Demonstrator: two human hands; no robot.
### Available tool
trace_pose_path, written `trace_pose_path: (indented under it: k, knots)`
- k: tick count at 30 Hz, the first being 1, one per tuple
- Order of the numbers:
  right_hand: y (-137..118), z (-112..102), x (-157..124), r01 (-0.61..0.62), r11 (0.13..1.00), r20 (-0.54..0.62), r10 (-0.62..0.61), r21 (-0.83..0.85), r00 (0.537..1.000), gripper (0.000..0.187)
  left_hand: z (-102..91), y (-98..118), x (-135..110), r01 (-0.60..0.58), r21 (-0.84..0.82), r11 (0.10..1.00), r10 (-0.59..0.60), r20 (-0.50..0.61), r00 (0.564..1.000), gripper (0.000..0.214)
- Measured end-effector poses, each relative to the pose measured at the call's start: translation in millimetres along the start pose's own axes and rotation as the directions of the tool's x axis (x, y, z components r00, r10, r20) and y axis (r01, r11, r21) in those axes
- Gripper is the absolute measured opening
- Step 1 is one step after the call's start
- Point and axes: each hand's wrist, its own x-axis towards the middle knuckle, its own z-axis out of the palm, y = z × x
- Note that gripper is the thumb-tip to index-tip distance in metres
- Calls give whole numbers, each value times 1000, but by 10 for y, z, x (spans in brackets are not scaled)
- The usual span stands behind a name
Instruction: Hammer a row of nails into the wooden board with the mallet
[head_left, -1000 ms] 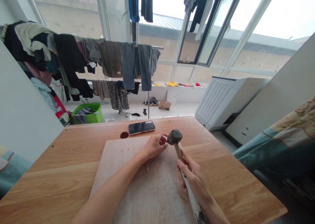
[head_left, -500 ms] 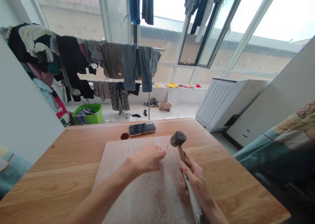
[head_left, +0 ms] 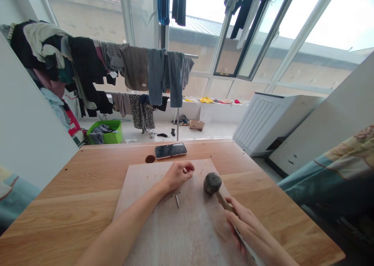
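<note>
My right hand [head_left: 244,223] is wrapped round the handle of a mallet [head_left: 212,183] with a dark rounded head. The head hangs low over the right part of a pale wooden board [head_left: 175,234]. On the board's far half rests my left hand [head_left: 177,174], its fingers curled and the thumb and forefinger brought together in a loop. Whatever may be between those fingertips is too small to make out. A thin metal nail [head_left: 177,201] shows just below the left wrist. Farther right, another small nail [head_left: 201,171] stands near the mallet head. Several dark dots mark the board's far left.
The board lies on a wooden table [head_left: 87,203]. A phone [head_left: 171,151] lies beyond it, beside a round hole [head_left: 150,159]. Past the table are a laundry rack with clothes [head_left: 134,69], a green tub [head_left: 115,137] and a white cabinet-like unit [head_left: 263,117].
The mallet head has dropped nearer the board as my right hand moved lower and right. My left hand shifted slightly up and its fingers loosened from a fist. The nail below it shows more clearly.
</note>
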Motion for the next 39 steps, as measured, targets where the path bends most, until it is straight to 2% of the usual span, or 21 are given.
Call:
trace_pose_path:
  k: [3,5,8,16,23,25,29,31,36,39]
  knots:
    - [-39,-20,137,51,993,48,-46,-110,998,27,-13,7,3,-8,6,1000,8,-4,1000,14]
    - [-93,-43,251,117,974,24,-115,-193,993,21,-13,2,1,-15,12,1000,15,-11,1000,15]
    - [-186,-95,370,168,944,-2,-176,-285,984,21,-7,-11,-2,-20,19,1000,20,-24,999,14]
    - [-350,-161,458,153,939,81,-134,-309,988,28,-1,-32,14,-9,12,1000,9,-32,999,11]
    - [-754,-112,610,203,920,46,-199,-336,979,27,14,-9,22,4,1,1000,-4,-39,999,9]
    - [-822,-56,650,222,905,35,-225,-362,974,25,14,-2,24,7,-8,1000,-7,-43,999,15]
    - [-831,57,733,243,877,49,-245,-415,968,22,5,2,24,-1,-36,999,0,-44,999,38]
    - [-812,90,770,243,867,67,-238,-436,969,21,7,0,23,-7,-41,999,5,-43,999,43]
    - [-810,117,785,252,851,69,-249,-460,966,22,14,8,36,-8,-19,1000,8,-15,1000,34]
    - [-804,103,716,256,846,80,-247,-467,966,21,-84,46,27,-3,19,1000,2,34,999,34]
